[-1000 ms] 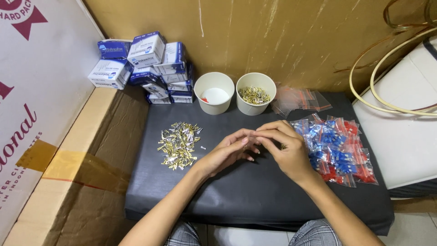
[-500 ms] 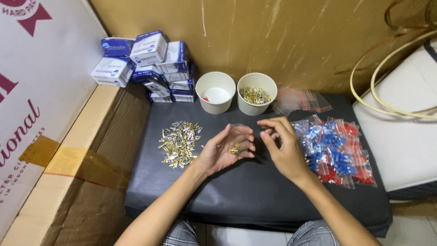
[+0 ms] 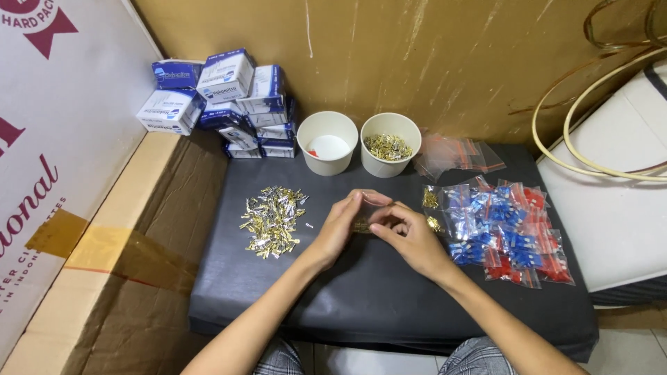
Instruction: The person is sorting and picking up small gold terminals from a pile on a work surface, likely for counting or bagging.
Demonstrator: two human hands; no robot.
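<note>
Fingertips first: both hands meet at the middle of the black pad (image 3: 389,305), and between them is a small clear bag (image 3: 368,208) with a few brass-coloured bits showing through it. The left hand (image 3: 340,229) has its fingers curled around the near side of the bag, thumb up, cradling it so the mouth faces the other hand. The right hand (image 3: 410,232) pinches the bag's top edge from the far side, fingers bent in close; I'd say it holds the bag that way to keep the opening steady, though whether the mouth is open or pressed closed is too small to tell.

Just beside the right hand lie two little bags of brass pieces (image 3: 432,212), and past them a spread of filled bags (image 3: 504,232) with blue and red contents, overlapping each other along the pad's right side, within easy reach of that hand. Behind those, a loose stack of empty clear bags (image 3: 455,153) with red strips.

Off to the left, well apart from the fingers, sits a heap of brass terminals (image 3: 272,221), scattered flat so single pieces can be picked off.

At the back stand two white paper cups side by side: the left cup (image 3: 326,142) nearly empty with something red at the bottom, the right cup (image 3: 390,142) holding more brass pieces. Far left corner, a pile of blue-and-white boxes (image 3: 222,104) against the wall.
</note>
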